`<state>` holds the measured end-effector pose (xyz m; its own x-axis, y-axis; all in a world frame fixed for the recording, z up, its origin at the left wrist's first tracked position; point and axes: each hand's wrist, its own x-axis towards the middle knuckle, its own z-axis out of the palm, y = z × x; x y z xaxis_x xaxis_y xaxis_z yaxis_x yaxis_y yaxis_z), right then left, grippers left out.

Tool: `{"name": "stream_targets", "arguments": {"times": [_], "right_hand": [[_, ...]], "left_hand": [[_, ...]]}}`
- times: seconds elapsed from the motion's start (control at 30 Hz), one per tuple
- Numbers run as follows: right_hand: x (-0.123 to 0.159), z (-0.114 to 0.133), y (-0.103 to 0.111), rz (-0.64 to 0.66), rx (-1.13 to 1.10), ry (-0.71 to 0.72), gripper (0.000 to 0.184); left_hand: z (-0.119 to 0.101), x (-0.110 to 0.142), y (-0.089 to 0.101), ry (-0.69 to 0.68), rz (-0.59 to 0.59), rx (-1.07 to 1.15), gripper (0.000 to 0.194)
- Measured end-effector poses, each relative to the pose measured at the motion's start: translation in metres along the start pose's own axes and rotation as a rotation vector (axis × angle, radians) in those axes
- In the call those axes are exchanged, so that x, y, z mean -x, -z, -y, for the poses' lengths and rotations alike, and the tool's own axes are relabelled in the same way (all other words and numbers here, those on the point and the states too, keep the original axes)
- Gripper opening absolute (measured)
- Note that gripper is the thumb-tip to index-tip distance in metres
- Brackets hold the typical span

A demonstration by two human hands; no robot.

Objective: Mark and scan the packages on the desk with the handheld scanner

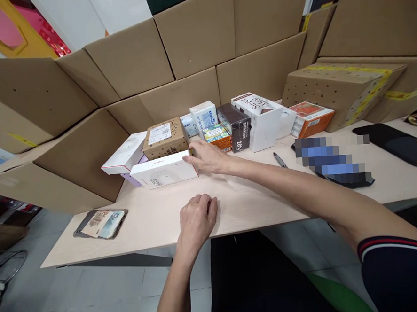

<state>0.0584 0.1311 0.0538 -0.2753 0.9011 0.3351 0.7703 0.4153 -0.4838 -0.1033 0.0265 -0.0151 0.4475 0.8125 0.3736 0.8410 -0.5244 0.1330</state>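
Note:
My right hand (209, 157) is closed on the right end of a white power bank box (167, 171), thumb on its near side and the other fingers partly hidden behind. The box stands on its long edge on the table, lettered side toward me. Behind it sits a brown cardboard box (167, 137) with a white label. Left of that, another white box (126, 151) lies on a purple box (132, 179). My left hand (198, 218) rests near the table's front edge, fingers curled into a loose fist, with nothing visible in it.
Along the back stand a tissue pack (203, 116), an orange-green box (217, 135), a dark box (234, 126), a tall white box (263, 124) and an orange box (312, 117). A pen (280, 160), phone (336, 162) and banknotes (104, 222) lie nearer. Cardboard walls (194, 93) enclose the back.

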Motion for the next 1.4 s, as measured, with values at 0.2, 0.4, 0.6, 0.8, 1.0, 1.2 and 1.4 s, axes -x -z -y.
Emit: {"name": "stream_targets", "arguments": {"times": [0.2,0.4,0.6,0.8,1.0,1.2,1.4], "right_hand": [[-0.051,-0.011,0.034,-0.241,0.267,-0.182,0.056],[-0.131,-0.04,0.034,-0.216,0.469,-0.421,0.085],[-0.132,-0.044,0.034,-0.385,0.262,-0.376,0.043],[-0.068,-0.02,0.102,-0.649,0.231,-0.218,0.038],[0.057,-0.016,0.102,-0.628,-0.056,-0.066,0.032],[0.128,-0.037,0.067,-0.351,-0.414,-0.286,0.032],[0.139,-0.059,0.063,-0.178,-0.698,-0.351,0.047]], "left_hand": [[-0.003,0.001,0.0,-0.003,0.006,-0.024,0.025],[-0.001,0.0,0.001,0.033,0.022,-0.007,0.025],[0.003,-0.001,0.0,0.052,0.038,0.051,0.024],[0.005,-0.002,0.0,0.1,0.021,0.147,0.021],[-0.006,-0.004,0.006,0.181,0.05,0.439,0.041],[-0.016,-0.005,0.012,0.32,0.076,0.668,0.067],[-0.011,-0.004,0.009,0.248,-0.078,0.834,0.054]]}}
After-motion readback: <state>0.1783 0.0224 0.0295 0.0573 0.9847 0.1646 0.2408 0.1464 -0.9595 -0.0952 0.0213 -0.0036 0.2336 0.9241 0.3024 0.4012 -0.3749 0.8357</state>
